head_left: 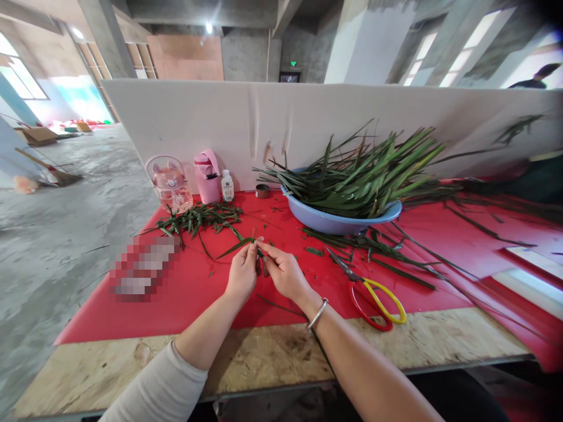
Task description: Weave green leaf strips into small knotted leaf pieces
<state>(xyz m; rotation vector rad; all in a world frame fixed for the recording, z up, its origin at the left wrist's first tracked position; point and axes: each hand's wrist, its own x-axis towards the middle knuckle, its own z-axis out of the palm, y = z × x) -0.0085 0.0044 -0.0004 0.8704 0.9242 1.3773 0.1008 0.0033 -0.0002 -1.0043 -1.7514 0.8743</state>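
My left hand and my right hand meet over the red table cover, fingertips pinched together on a green leaf strip. One end of the strip sticks out to the left of my fingers; the part between the fingertips is mostly hidden. To the right of my right hand lie scissors with one red and one yellow handle. A pile of short folded leaf pieces rests beyond my left hand. Behind my right hand, a blue basin holds a large heap of long green leaves.
A pink clear jug, a pink bottle holder, a small white bottle and a small round tin stand along the white board. Leaf scraps lie scattered about. Bare chipboard forms the table's near edge.
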